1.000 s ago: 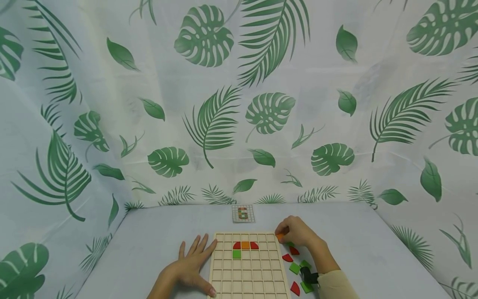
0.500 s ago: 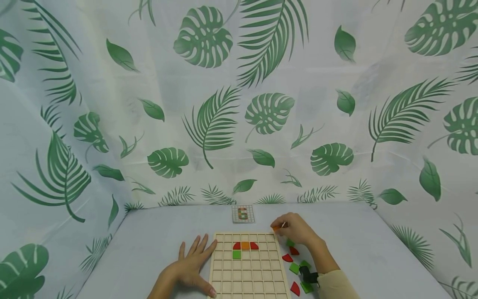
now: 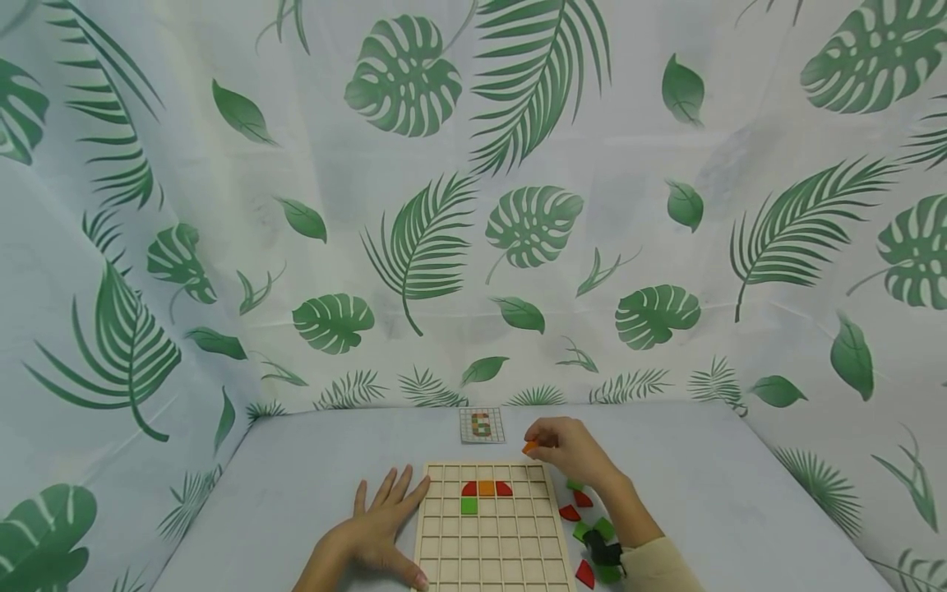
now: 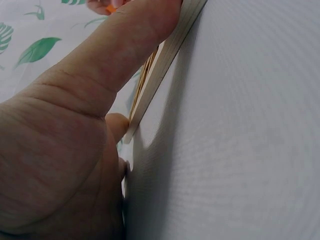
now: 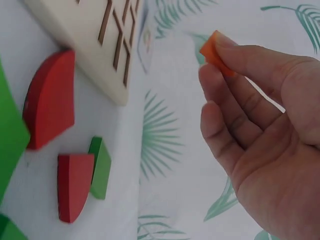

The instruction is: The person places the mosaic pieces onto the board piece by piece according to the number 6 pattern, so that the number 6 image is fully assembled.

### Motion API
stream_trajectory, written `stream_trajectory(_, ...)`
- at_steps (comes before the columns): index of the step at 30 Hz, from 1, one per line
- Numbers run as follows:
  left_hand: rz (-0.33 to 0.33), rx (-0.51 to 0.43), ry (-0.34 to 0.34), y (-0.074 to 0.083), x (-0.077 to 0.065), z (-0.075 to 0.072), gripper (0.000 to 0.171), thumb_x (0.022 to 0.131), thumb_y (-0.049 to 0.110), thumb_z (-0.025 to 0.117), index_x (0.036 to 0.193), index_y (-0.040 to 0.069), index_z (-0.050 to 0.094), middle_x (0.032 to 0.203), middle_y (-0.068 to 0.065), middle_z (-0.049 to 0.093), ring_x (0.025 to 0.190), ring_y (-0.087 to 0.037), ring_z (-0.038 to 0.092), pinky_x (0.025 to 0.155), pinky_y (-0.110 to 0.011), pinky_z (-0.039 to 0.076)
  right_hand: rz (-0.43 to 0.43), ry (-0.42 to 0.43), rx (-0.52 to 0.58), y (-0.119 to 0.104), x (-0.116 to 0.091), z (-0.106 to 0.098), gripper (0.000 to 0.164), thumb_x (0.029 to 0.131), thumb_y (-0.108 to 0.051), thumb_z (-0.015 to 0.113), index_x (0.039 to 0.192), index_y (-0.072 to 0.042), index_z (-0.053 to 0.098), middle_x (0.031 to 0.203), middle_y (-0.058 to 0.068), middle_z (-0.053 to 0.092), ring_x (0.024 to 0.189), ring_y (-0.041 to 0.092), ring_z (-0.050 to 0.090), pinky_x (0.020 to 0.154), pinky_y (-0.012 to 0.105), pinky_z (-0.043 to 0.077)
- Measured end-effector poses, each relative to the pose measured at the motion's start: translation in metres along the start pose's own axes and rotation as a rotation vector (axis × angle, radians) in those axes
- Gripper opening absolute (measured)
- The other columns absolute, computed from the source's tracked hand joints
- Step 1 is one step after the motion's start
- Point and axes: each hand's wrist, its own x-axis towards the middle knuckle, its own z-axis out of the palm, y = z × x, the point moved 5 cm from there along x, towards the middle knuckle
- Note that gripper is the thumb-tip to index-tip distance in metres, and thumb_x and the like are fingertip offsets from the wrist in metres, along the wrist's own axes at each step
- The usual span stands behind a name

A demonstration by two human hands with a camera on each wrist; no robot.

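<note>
A wooden grid board (image 3: 488, 547) lies on the table. In its upper rows sit two red quarter-circle tiles (image 3: 504, 489), an orange square tile (image 3: 486, 488) between them, and a green square tile (image 3: 469, 506) below the left one. My left hand (image 3: 373, 530) rests spread along the board's left edge, thumb and a fingertip touching it. Above the table beyond the board's top right corner, my right hand (image 3: 573, 450) pinches an orange tile (image 5: 216, 54) between thumb and fingers. The tile's full outline is partly covered by the fingers.
Loose red quarter-circle tiles (image 5: 52, 100) and green tiles (image 5: 101, 167) lie right of the board, some behind the right wrist's black camera (image 3: 602, 549). A small card with a coloured grid pattern (image 3: 482, 425) lies beyond the board. A leaf-print curtain (image 3: 473, 205) stands behind.
My right hand has moved left with the orange tile, from beside the board's top right corner to beyond its top edge. My left hand has stayed in place.
</note>
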Motion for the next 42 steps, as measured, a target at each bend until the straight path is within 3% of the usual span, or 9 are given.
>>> stream_trajectory(4,-0.003,0.001,0.002,0.001,-0.001,0.0,0.141,0.057,0.077,0.088,0.168,0.026,0.018,0.176,-0.018,0.002,0.161,-0.046,-0.006,0.113,-0.082,-0.014,-0.018,0.024,0.004,-0.006,0.0,0.002,0.013,0.093,-0.015,0.079,0.106,-0.013,0.079,0.095,-0.004,0.079,0.078,0.006,0.068,0.069,0.022,0.057)
stream_trajectory(10,0.0,-0.009,0.013,0.001,-0.001,0.001,0.141,0.057,0.074,0.09,0.168,0.025,0.019,0.176,-0.018,0.002,0.161,-0.046,-0.005,0.113,-0.082,-0.015,-0.03,0.006,0.117,-0.015,-0.001,0.005,0.017,0.095,-0.01,0.076,0.111,-0.011,0.08,0.101,0.004,0.078,0.08,0.028,0.074,0.069,0.026,0.061)
stream_trajectory(17,-0.001,-0.012,0.011,0.001,-0.001,0.001,0.141,0.057,0.074,0.09,0.168,0.024,0.019,0.176,-0.018,0.002,0.161,-0.046,-0.005,0.114,-0.081,-0.015,-0.101,-0.014,0.088,-0.028,0.001,0.015,0.021,0.095,-0.005,0.074,0.116,-0.009,0.077,0.1,0.003,0.076,0.077,0.007,0.064,0.068,0.023,0.057)
stream_trajectory(23,-0.001,-0.007,0.005,0.001,-0.001,0.0,0.14,0.058,0.073,0.09,0.168,0.024,0.018,0.176,-0.018,0.002,0.161,-0.046,-0.005,0.114,-0.081,-0.014,-0.111,-0.03,0.117,-0.034,0.003,0.02,0.015,0.096,-0.007,0.074,0.111,-0.008,0.075,0.096,0.002,0.076,0.077,0.016,0.068,0.068,0.024,0.058)
stream_trajectory(30,-0.007,0.004,0.017,0.0,0.0,0.001,0.141,0.056,0.073,0.091,0.168,0.025,0.02,0.176,-0.018,0.004,0.161,-0.046,-0.004,0.115,-0.081,-0.013,-0.127,-0.024,0.11,-0.038,0.003,0.023,0.023,0.094,-0.002,0.074,0.115,-0.009,0.077,0.103,0.003,0.075,0.082,0.007,0.063,0.071,0.024,0.056)
stream_trajectory(35,-0.003,-0.003,0.015,0.0,0.0,0.001,0.141,0.056,0.073,0.091,0.168,0.024,0.019,0.176,-0.018,0.003,0.161,-0.046,-0.005,0.114,-0.081,-0.014,-0.122,-0.062,0.105,-0.042,0.003,0.027,0.028,0.093,0.0,0.075,0.119,-0.01,0.076,0.105,0.001,0.074,0.089,0.008,0.066,0.076,0.024,0.057)
stream_trajectory(42,-0.005,0.002,0.012,0.001,0.0,0.0,0.142,0.056,0.073,0.091,0.168,0.024,0.019,0.176,-0.018,0.004,0.161,-0.046,-0.004,0.115,-0.081,-0.014,-0.071,-0.133,0.167,-0.046,0.003,0.034,0.027,0.092,-0.005,0.078,0.118,-0.007,0.075,0.103,0.002,0.076,0.085,0.007,0.067,0.075,0.023,0.058)
